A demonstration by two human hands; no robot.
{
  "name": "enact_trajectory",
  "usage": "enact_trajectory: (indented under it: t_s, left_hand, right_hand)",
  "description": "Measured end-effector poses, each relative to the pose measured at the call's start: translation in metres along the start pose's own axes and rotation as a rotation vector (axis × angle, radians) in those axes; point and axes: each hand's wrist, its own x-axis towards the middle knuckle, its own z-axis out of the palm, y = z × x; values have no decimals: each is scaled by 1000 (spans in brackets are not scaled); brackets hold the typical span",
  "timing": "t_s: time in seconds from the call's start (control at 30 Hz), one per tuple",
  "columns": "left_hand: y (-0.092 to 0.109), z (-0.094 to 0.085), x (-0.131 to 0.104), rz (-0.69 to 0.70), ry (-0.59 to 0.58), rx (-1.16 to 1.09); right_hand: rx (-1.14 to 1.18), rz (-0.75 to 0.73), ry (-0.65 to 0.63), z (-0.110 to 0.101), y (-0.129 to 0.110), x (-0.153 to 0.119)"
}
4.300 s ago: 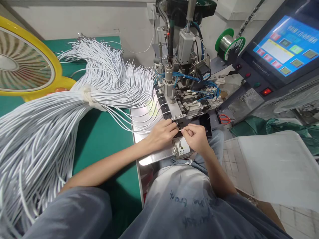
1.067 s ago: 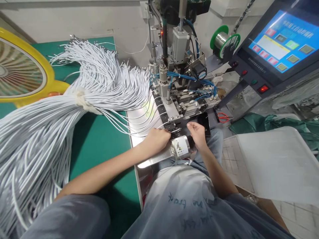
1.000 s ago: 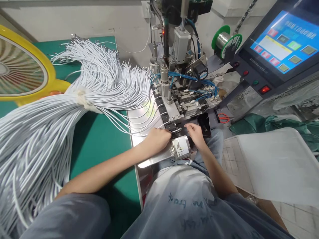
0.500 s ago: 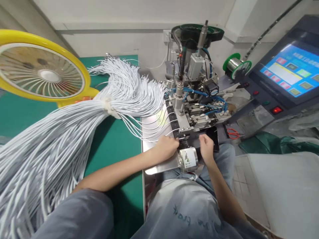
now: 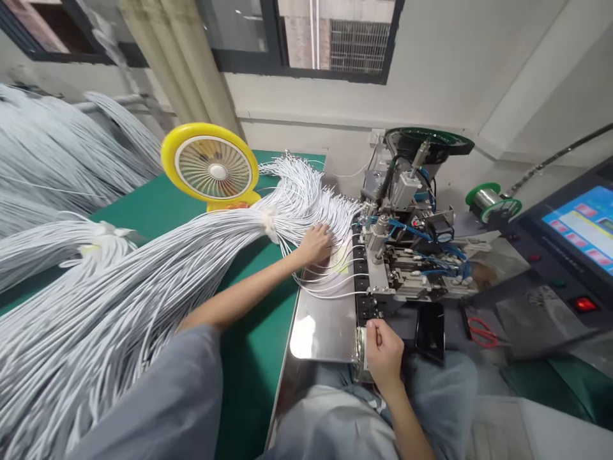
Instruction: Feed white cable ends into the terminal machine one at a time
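Note:
My left hand [image 5: 316,245] lies on the loose ends of a bundle of white cables [image 5: 220,233], its fingers stretched over them, just left of a benchtop machine [image 5: 397,249]. Several single cables run from the bundle across a metal plate [image 5: 323,326] into a row of black holders [image 5: 361,275] along the machine's left side. Nearer to my body, my right hand [image 5: 384,351] is curled closed beside the holder row's front end, partly covering a silvery cylindrical part. Whatever its fingers may hold is hidden. A pale tie [image 5: 269,225] gathers the bundle.
A yellow fan [image 5: 211,166] stands behind the bundle on the green table [image 5: 253,338]. More cable bundles [image 5: 62,153] fill the left. Right of the machine are a black phone-like slab [image 5: 430,329], red-handled scissors [image 5: 483,332], a wire spool [image 5: 491,201] and a lit screen [image 5: 587,227].
My left hand has gone from the front of the holder row up and away onto the bundle, its fingers opening out. My right hand has come left, towards the cylindrical part. The view has shifted.

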Motion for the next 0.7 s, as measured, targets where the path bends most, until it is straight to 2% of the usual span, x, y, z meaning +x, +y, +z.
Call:
enact_trajectory:
  t_s: [0.07,0.13,0.33,0.7]
  left_hand:
    - [-14,8,10,2,-2,17]
    - [-19,14,20,20,-7,24]
    - [-19,26,51,18,-57,18]
    - [-21,46,112,-248,-147,-72]
  right_hand:
    - [-16,-16,1,0,0,0]
    - [-37,-27,2,0,-1,0]
    - [-70,-51,35,1,-3,1]
    - [-116,-123,144,5,0,3]
